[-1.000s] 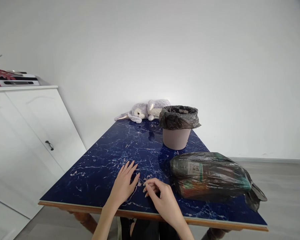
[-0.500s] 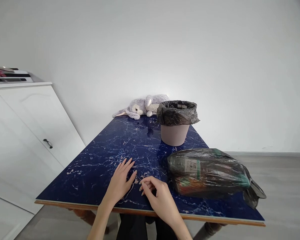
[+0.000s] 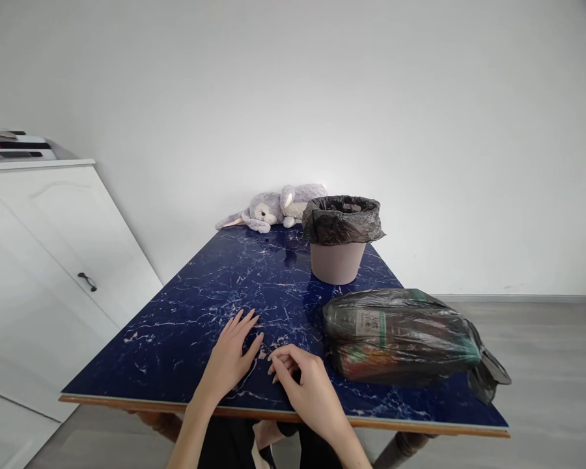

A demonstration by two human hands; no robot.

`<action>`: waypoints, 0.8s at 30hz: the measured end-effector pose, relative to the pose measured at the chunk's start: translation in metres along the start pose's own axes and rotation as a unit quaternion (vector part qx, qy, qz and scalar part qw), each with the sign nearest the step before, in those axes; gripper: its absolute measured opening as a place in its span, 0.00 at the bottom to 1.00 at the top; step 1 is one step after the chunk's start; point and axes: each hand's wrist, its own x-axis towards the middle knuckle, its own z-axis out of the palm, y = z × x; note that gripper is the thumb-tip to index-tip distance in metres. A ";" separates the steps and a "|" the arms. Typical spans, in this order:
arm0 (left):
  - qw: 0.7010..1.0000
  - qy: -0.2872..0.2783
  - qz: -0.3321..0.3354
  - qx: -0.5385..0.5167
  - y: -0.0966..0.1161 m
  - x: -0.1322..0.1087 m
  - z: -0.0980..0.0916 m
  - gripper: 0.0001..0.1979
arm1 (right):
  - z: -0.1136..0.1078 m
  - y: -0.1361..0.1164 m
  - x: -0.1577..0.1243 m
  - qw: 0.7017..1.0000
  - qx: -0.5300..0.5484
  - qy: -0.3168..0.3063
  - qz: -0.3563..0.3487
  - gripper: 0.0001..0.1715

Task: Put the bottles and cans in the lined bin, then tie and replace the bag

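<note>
My left hand (image 3: 228, 359) lies flat on the dark blue marbled table (image 3: 185, 326), fingers stretched out and thumb apart, holding nothing. To its right, my right hand (image 3: 308, 384) rests on the same tabletop with its fingers curled and thumb near the index finger; what is inside the curl, if anything, is hidden. A knotted, see-through black plastic bag (image 3: 410, 339) lies on its side right of my right hand, apart from it. Through the film show a bottle with a white and green label and other items that I cannot make out.
Beyond the bag stands a pinkish-grey trash can (image 3: 338, 264) lined with a black bag (image 3: 344, 228). A grey plush rabbit (image 3: 268, 210) lies at the table's far end against the wall. A white cabinet (image 3: 68, 228) stands on the left with a box-like device (image 3: 17, 148) on top.
The whole view has shifted slightly, so things appear a little further left. Both hands stay in the same place on the table. More of a leg and foot shows under the table.
</note>
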 end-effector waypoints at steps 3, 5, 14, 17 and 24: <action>1.000 -0.007 -0.006 -0.003 0.001 0.000 -0.001 0.26 | 0.000 -0.001 0.000 1.000 0.000 -0.001 0.001 0.19; 1.000 -0.004 -0.005 -0.005 0.001 -0.001 -0.002 0.26 | 0.000 -0.001 0.000 1.000 -0.001 -0.002 0.002 0.19; 1.000 -0.002 -0.008 -0.010 -0.003 -0.003 0.002 0.26 | 0.003 0.001 0.002 1.000 -0.006 0.008 0.002 0.20; 1.000 0.001 -0.007 -0.012 -0.002 -0.003 0.001 0.26 | 0.004 0.001 0.002 1.000 -0.006 0.008 0.003 0.20; 1.000 -0.013 -0.015 -0.018 0.002 -0.002 -0.004 0.26 | 0.004 0.002 0.001 1.000 -0.002 0.010 -0.002 0.19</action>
